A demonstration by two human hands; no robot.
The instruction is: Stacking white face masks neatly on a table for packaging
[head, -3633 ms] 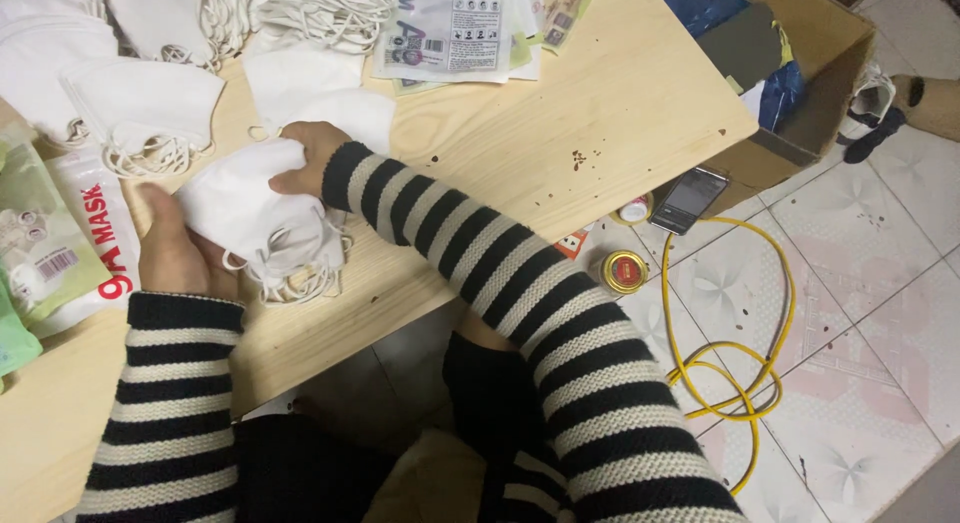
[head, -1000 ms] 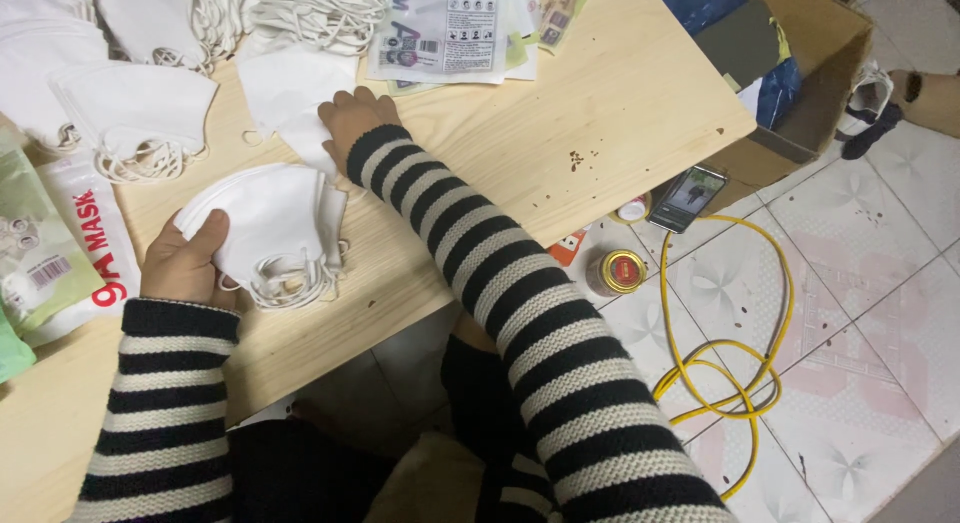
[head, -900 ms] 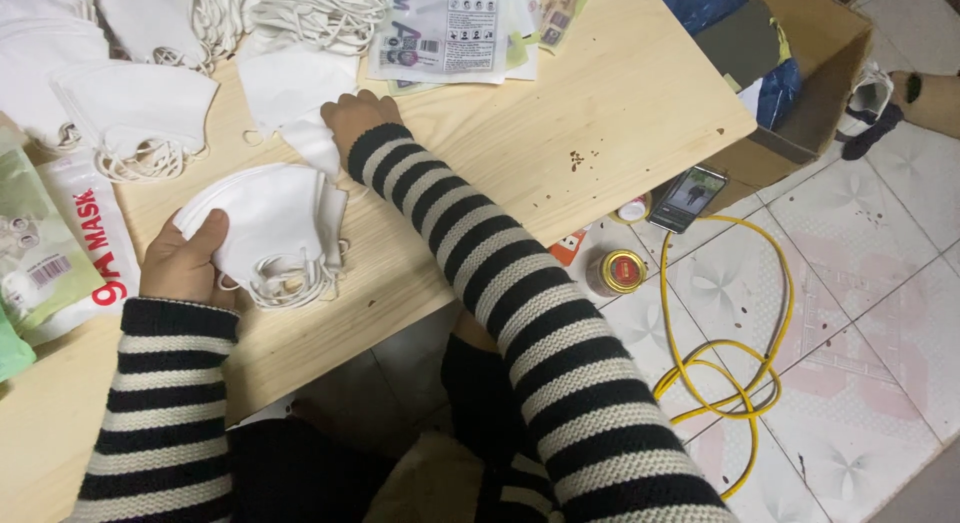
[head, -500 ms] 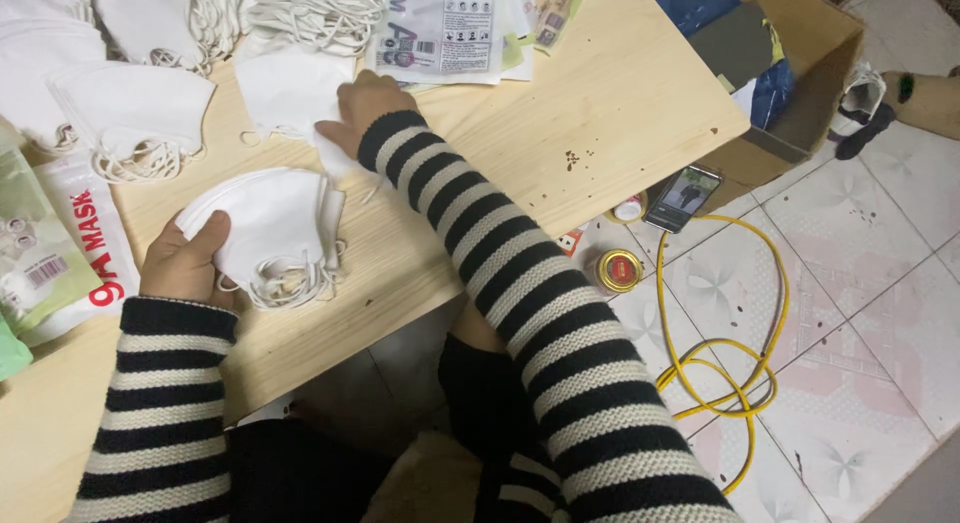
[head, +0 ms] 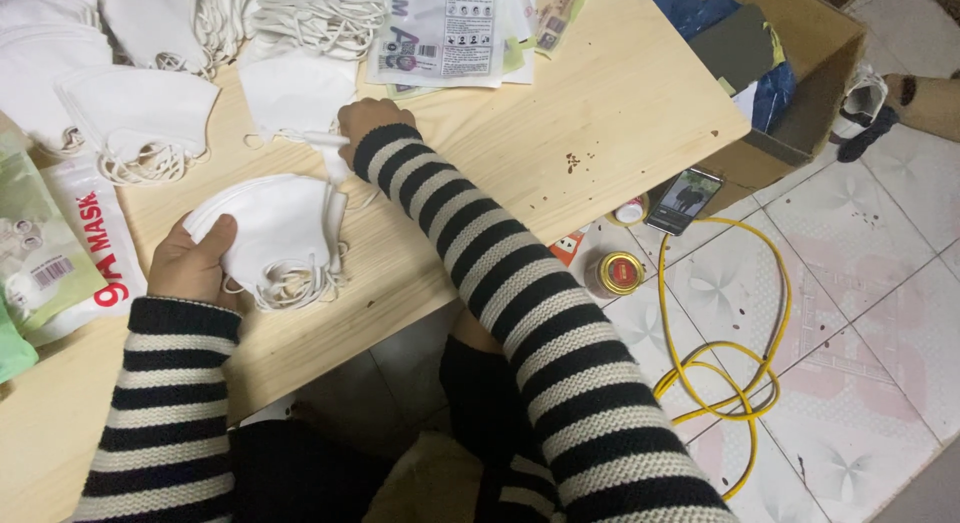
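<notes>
White masks [head: 275, 228] amid mask piles [head: 140, 113]

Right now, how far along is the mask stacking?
Done so far: a small stack of folded white masks sits under the left hand. In hand: the right hand is pinching one more loose mask off the wooden table. Left: loose mask piles and a tangled heap at the far edge remain ungathered.

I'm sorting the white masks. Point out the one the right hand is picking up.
It is the single folded mask lying just beyond the right hand, whose fingers pinch its near edge. The left hand holds a separate stack.
</notes>
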